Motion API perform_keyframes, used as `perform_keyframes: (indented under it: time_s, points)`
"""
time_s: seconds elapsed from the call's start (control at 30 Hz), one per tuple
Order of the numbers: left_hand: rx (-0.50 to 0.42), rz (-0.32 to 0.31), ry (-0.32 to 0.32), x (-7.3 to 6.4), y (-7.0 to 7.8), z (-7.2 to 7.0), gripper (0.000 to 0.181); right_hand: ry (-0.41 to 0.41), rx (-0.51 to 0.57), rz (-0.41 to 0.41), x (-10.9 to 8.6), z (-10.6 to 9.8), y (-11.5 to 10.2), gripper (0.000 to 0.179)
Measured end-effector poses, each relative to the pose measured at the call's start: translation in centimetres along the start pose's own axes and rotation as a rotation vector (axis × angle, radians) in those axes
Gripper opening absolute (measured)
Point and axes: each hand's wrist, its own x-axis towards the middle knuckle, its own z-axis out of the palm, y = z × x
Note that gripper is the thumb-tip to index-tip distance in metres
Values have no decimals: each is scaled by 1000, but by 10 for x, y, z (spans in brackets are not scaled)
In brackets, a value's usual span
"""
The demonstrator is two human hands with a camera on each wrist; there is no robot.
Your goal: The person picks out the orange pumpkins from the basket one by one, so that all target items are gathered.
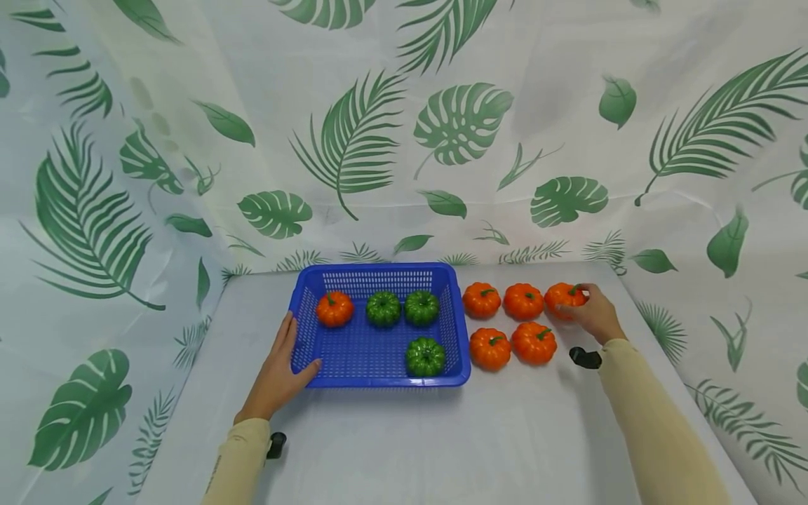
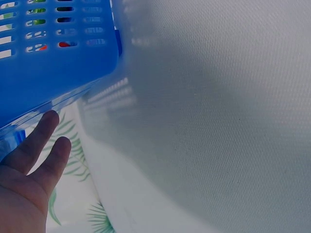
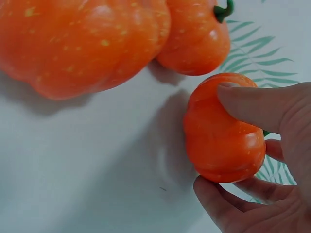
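Note:
My right hand holds a small orange pumpkin with a green stem, at the right end of the back row. In the right wrist view, the thumb lies across one side of that pumpkin and fingers curl beneath it. My left hand rests at the left side of a blue plastic basket, its thumb at the front rim. Straight fingers show beside the basket's edge in the left wrist view. Inside the basket sit one orange pumpkin and three green ones, including a green pumpkin near the front right corner.
Right of the basket, other orange pumpkins stand on the white table: a pumpkin and a pumpkin behind, a pumpkin and a pumpkin in front. A leaf-printed curtain borders the table's back and sides.

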Motion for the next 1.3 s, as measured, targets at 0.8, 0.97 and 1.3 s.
perform_keyframes:
  time_s: [0.8, 0.97, 1.3]
  points:
    - [-2, 13, 1, -1, 2, -1, 104, 31, -63, -43, 0, 7, 0, 107]
    - [7, 4, 0, -1, 3, -1, 104, 60, -8, -69, -4, 3, -11, 105]
    - [-9, 10, -6, -1, 1, -1, 104, 131, 44, -193, -7, 6, -41, 100]
